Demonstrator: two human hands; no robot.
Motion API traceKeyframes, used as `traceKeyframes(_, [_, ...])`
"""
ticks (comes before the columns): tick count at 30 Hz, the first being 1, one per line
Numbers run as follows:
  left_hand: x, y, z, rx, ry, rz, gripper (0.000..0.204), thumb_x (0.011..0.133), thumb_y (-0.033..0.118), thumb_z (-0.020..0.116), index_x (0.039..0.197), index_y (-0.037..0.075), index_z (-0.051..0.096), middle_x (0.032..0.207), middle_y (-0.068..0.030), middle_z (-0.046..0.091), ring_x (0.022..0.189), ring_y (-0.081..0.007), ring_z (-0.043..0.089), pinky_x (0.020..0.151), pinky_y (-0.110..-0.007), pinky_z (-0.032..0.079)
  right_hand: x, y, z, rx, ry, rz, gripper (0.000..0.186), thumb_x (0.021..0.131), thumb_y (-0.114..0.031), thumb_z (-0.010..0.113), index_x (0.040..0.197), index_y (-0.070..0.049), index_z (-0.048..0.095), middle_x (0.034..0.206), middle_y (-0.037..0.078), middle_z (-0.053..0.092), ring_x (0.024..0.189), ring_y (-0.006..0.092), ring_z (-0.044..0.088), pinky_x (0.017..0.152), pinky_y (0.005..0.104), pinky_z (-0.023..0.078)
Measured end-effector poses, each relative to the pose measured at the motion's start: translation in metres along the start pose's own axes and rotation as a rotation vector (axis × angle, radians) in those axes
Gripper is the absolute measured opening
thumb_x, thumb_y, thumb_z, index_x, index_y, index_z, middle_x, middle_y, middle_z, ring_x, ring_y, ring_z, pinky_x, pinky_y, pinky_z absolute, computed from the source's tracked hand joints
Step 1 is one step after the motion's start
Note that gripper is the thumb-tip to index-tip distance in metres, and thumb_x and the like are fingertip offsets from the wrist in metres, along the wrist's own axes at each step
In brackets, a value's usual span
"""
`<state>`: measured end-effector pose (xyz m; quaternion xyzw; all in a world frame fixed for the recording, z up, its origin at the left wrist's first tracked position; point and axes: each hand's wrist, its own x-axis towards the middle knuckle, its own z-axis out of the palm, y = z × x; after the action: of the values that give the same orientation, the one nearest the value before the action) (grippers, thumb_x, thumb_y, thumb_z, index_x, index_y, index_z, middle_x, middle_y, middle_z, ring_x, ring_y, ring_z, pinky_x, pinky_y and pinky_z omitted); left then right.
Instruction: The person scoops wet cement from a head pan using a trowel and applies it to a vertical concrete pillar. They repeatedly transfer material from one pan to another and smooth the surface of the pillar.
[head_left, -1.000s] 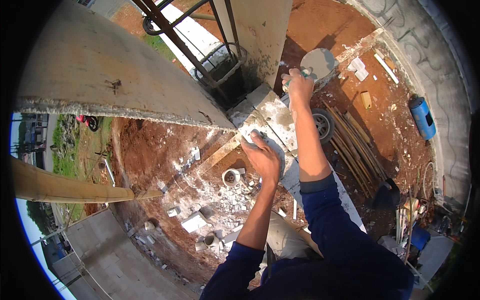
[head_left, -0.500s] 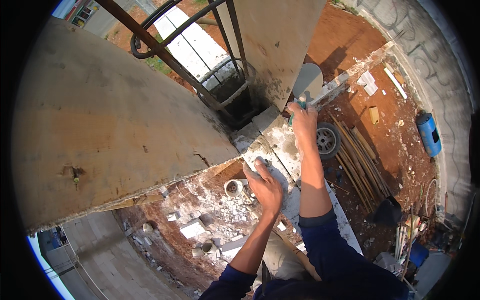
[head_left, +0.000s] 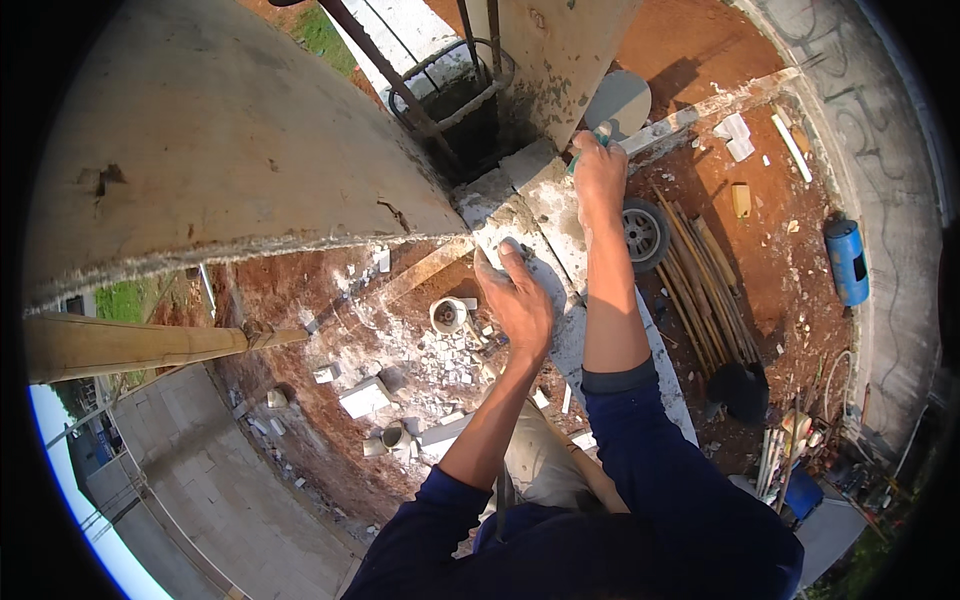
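The person's right hand [head_left: 601, 188] is clenched around a green-handled, round-bladed grey trowel [head_left: 620, 104], held just to the right of an upright board [head_left: 560, 70]; the left hand [head_left: 520, 308], half open with its thumb spread, rests against the left edge of a pale block wall [head_left: 548, 200]

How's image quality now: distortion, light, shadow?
Head view: fisheye bends the graffitied concrete wall, black corners; head view: hard sun, grey shadow on the white blocks beside the left hand, near-black formwork cavity; head view: sky nearly white, right hand fairly sharp.
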<state>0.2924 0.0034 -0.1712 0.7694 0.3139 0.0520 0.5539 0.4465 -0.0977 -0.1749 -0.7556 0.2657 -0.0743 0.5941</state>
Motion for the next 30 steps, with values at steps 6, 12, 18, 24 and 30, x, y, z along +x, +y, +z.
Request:
traceKeyframes(6, [-0.006, 0.019, -0.003, -0.025, 0.006, -0.075, 0.080, 0.111, 0.049, 0.042, 0.151, -0.019, 0.034, 0.153, -0.0397, 0.041, 0.145, -0.0503, 0.040, 0.122, -0.050, 0.031, -0.008, -0.022, -0.012, 0.259, -0.006, 0.062, 0.038, 0.092, -0.020, 0.064, 0.103, 0.016, 0.068, 0.111, 0.028, 0.067, 0.107, 0.0389, 0.061, 0.098, 0.0435, 0.044])
traceKeyframes(12, [-0.009, 0.020, -0.005, -0.057, 0.047, -0.100, 0.077, 0.108, 0.046, 0.047, 0.150, -0.017, 0.037, 0.148, -0.0402, 0.047, 0.140, -0.0513, 0.046, 0.120, -0.051, 0.035, 0.005, -0.013, -0.009, 0.214, 0.039, 0.136, 0.038, 0.095, -0.021, 0.065, 0.113, 0.012, 0.071, 0.117, 0.022, 0.071, 0.107, 0.0323, 0.063, 0.098, 0.0405, 0.045])
traceKeyframes(18, [-0.008, 0.021, -0.002, -0.065, 0.072, -0.094, 0.075, 0.108, 0.044, 0.049, 0.149, -0.017, 0.039, 0.146, -0.0397, 0.049, 0.136, -0.0511, 0.048, 0.118, -0.052, 0.036, 0.014, -0.008, -0.009, 0.190, 0.035, 0.173, 0.039, 0.098, -0.022, 0.065, 0.120, 0.010, 0.070, 0.122, 0.018, 0.070, 0.109, 0.0285, 0.062, 0.101, 0.0407, 0.044])
traceKeyframes(24, [-0.008, 0.018, -0.005, -0.056, 0.074, -0.095, 0.075, 0.108, 0.044, 0.049, 0.150, -0.017, 0.037, 0.147, -0.0389, 0.048, 0.138, -0.0510, 0.047, 0.118, -0.052, 0.036, 0.014, 0.000, -0.004, 0.252, 0.036, 0.088, 0.033, 0.095, -0.022, 0.068, 0.115, 0.005, 0.073, 0.112, 0.011, 0.069, 0.099, 0.0245, 0.060, 0.093, 0.0386, 0.046])
traceKeyframes(30, [-0.010, 0.021, -0.002, -0.073, 0.043, -0.087, 0.077, 0.108, 0.047, 0.047, 0.152, -0.016, 0.036, 0.150, -0.0390, 0.046, 0.141, -0.0509, 0.044, 0.121, -0.050, 0.034, 0.009, -0.010, -0.008, 0.306, 0.037, 0.111, 0.029, 0.092, -0.016, 0.067, 0.109, 0.007, 0.072, 0.108, 0.012, 0.070, 0.098, 0.0258, 0.062, 0.091, 0.0387, 0.047])
